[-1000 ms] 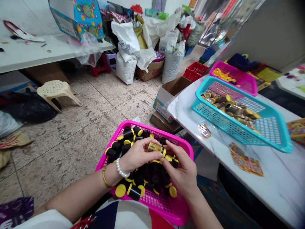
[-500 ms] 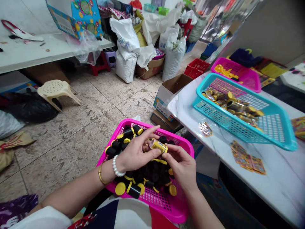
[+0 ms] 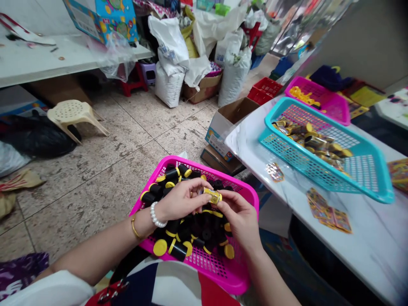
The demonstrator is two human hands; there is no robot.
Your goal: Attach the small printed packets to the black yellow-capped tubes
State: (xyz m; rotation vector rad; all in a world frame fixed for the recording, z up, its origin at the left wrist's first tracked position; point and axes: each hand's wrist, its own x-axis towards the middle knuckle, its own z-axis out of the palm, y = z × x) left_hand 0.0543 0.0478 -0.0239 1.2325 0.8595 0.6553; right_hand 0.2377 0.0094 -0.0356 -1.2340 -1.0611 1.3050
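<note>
A small yellow-labelled cylinder (image 3: 212, 196) is pinched between my two hands above a pink basket (image 3: 208, 267). My left hand (image 3: 186, 196) has its fingers curled on the left end, and my right hand (image 3: 239, 212) grips the right end with thumb and fingertips. Beneath them the basket holds many black cylinders with yellow caps, such as the black cylinder (image 3: 178, 250) near its front edge. My left wrist bears a pearl bracelet and a gold bangle. The fingers cover part of the held piece.
On the marbled table (image 3: 287, 204) at right stand a turquoise basket (image 3: 318, 170) of labelled cylinders and a pink basket of yellow pieces (image 3: 304, 96). Sticker sheets (image 3: 330, 211) lie nearby. An open carton (image 3: 225, 127), a cream stool (image 3: 73, 114) and white sacks (image 3: 170, 80) occupy the floor.
The fingers of my left hand, stretched out before, have curled down onto the yellow-labelled cylinder. My right hand keeps its grip. The view has shifted slightly.
</note>
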